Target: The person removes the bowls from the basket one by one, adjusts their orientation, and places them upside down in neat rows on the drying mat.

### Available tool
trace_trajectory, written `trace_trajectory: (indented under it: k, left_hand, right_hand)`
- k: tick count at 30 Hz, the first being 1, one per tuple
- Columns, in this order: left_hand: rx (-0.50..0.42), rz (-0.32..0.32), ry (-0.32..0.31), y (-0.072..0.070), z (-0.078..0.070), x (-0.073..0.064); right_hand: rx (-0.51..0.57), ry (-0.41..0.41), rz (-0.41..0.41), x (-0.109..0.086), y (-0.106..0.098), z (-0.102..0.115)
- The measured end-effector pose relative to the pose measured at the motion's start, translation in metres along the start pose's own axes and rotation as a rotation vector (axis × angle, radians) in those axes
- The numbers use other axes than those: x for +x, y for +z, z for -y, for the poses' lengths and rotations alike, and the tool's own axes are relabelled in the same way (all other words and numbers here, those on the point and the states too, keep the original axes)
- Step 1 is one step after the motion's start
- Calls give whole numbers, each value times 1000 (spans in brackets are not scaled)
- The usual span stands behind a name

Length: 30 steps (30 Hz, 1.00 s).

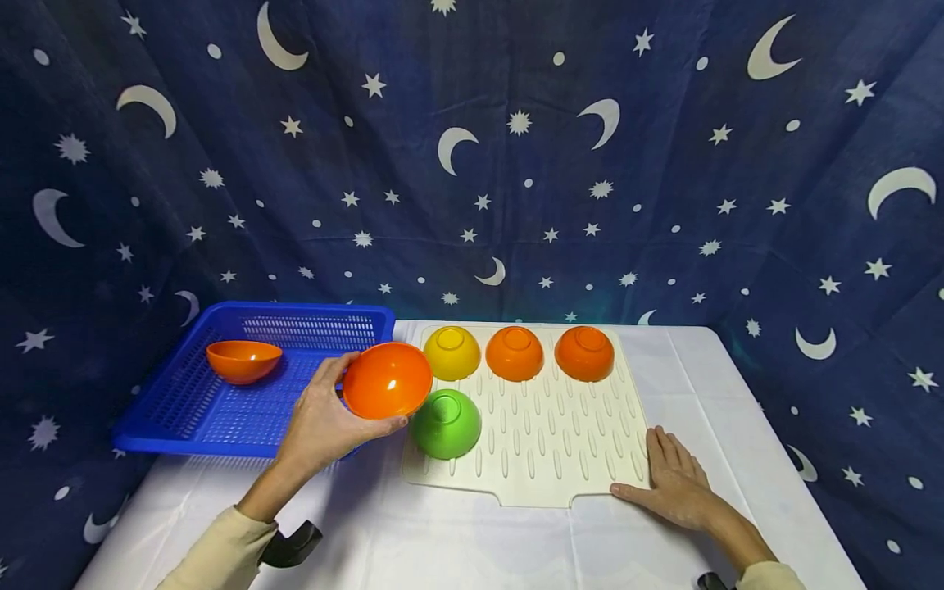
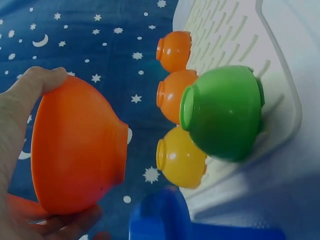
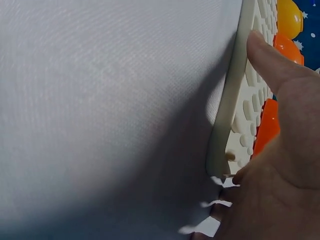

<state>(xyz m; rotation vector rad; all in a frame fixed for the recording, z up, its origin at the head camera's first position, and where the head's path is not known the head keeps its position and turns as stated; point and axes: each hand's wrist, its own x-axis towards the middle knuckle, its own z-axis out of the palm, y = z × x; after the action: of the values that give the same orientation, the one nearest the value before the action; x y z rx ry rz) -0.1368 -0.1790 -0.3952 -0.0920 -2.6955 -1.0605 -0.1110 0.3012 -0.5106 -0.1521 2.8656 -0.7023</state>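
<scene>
Smoothly round bowl [image 1: 387, 380] in left hand [image 1: 320, 419]

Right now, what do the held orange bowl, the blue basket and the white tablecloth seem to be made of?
Held orange bowl: probably plastic, glossy; its inside shows a highlight. Blue basket: likely moulded plastic, with regular perforations and a shiny rim. White tablecloth: apparently matte fabric, with creases and fine texture; fibre unclear.

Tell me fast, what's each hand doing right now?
Left hand: holding an orange bowl between thumb and fingers.
Right hand: open, holding nothing, at the white tray's near right corner.
</scene>
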Motion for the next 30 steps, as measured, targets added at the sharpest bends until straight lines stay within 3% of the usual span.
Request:
trace_trajectory:
  k: [6, 17, 22, 30]
  left_hand:
    - [-15, -12, 43, 12, -8, -7]
    - [-55, -3, 34, 37, -19, -16]
    - [-70, -5, 19, 52, -24, -23]
    - [-142, -1, 53, 76, -34, -34]
  right_hand:
    - [-21, -1, -41, 1, -1, 1]
    - [-12, -6, -25, 3, -8, 4]
    - [56, -48, -71, 1, -5, 10]
    - [165, -173, -128, -3, 3, 44]
